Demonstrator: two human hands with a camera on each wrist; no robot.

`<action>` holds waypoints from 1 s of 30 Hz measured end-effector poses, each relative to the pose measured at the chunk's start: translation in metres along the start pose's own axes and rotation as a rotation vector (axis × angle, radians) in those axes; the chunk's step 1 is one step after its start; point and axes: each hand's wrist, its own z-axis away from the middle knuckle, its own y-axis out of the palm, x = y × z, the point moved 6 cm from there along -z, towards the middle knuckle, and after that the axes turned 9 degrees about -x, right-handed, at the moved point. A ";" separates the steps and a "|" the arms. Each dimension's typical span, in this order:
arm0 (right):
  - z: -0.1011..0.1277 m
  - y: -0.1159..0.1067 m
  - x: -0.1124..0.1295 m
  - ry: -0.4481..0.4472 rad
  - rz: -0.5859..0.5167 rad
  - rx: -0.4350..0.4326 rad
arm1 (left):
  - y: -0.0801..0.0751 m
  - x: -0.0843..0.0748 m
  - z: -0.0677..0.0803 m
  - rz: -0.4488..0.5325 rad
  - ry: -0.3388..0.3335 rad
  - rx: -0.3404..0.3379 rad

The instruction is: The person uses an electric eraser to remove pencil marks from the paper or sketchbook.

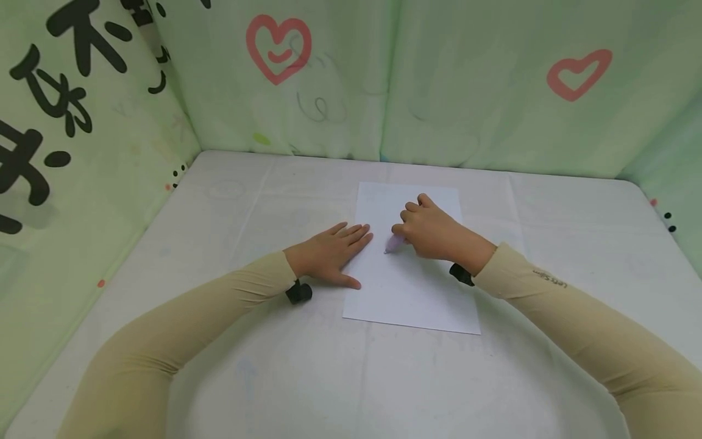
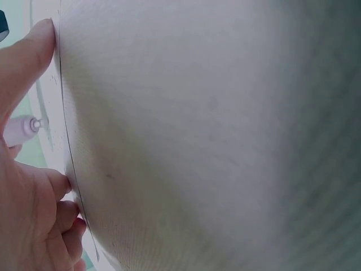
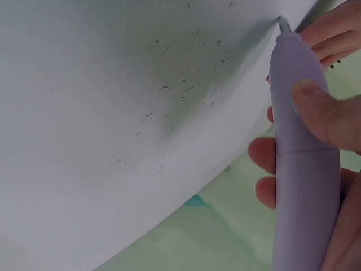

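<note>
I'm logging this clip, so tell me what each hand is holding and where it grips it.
The right hand grips a lilac pen round its barrel, tip on the paper. The left hand holds nothing; it presses flat on the paper's left edge.

Left hand (image 1: 329,253) flat, fingers straight, palm down; right hand (image 1: 433,231) curled in a grip; both forearms reach forward.

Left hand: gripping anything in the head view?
No. The left hand lies flat with straight fingers, pressing the left edge of the paper sheet, while the right hand holds the purple pen.
</note>
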 end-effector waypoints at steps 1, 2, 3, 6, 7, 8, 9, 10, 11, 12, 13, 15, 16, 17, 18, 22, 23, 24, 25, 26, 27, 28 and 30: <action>0.001 0.000 0.000 0.001 0.000 0.001 | 0.000 0.000 0.000 -0.002 -0.001 0.003; 0.001 0.000 -0.001 0.002 0.001 0.002 | 0.000 0.000 0.000 -0.001 -0.002 0.003; 0.002 0.000 -0.002 0.003 0.001 0.005 | 0.000 0.000 0.000 0.001 -0.003 0.003; 0.006 0.000 -0.006 0.012 -0.003 0.019 | 0.001 0.000 -0.001 0.002 -0.006 0.009; 0.007 -0.001 -0.007 0.017 -0.003 0.023 | 0.001 0.000 -0.001 0.003 -0.008 0.013; 0.008 -0.001 -0.008 0.018 -0.002 0.021 | 0.000 0.000 -0.001 0.005 -0.009 0.014; 0.009 -0.001 -0.009 0.019 0.001 0.020 | 0.000 0.000 0.000 0.007 -0.009 0.013; 0.011 -0.001 -0.010 0.021 0.002 0.020 | 0.000 0.000 0.000 0.007 -0.011 0.014; 0.012 -0.001 -0.011 0.021 0.001 0.019 | 0.000 0.000 0.000 0.006 -0.010 0.014; 0.013 -0.001 -0.012 0.021 0.002 0.019 | 0.000 0.000 0.000 0.003 -0.011 0.014; 0.014 -0.001 -0.013 0.021 0.003 0.017 | 0.000 0.000 0.000 0.004 -0.011 0.013; 0.015 0.000 -0.014 0.024 0.006 0.014 | 0.001 0.001 0.000 0.001 -0.009 0.011; 0.016 0.000 -0.014 0.025 0.006 0.011 | 0.001 0.001 0.000 0.000 -0.007 0.010; 0.016 0.000 -0.014 0.024 0.002 0.007 | 0.001 0.001 0.000 0.002 -0.005 0.010; 0.017 0.000 -0.014 0.021 -0.002 0.004 | 0.001 0.001 0.000 0.008 -0.005 0.008; 0.016 -0.001 -0.013 0.016 -0.009 -0.016 | 0.000 0.001 0.001 0.018 -0.005 0.006; 0.016 -0.001 -0.012 0.016 -0.007 -0.020 | 0.000 0.001 0.001 0.018 -0.007 0.008; 0.015 -0.001 -0.012 0.014 -0.007 -0.027 | 0.000 0.001 0.000 0.017 -0.006 0.008; 0.014 -0.001 -0.011 0.014 -0.005 -0.036 | 0.000 0.001 0.000 0.014 -0.006 0.008; 0.013 -0.002 -0.010 0.013 -0.003 -0.048 | 0.000 0.001 0.000 0.009 -0.007 0.009; 0.012 -0.002 -0.009 0.012 -0.001 -0.058 | 0.000 0.001 0.000 0.006 -0.008 0.010; 0.011 -0.002 -0.008 0.012 0.002 -0.058 | 0.000 0.001 0.000 0.006 -0.010 0.012; 0.010 -0.002 -0.007 0.010 -0.004 -0.052 | 0.000 0.000 0.000 0.010 -0.011 0.012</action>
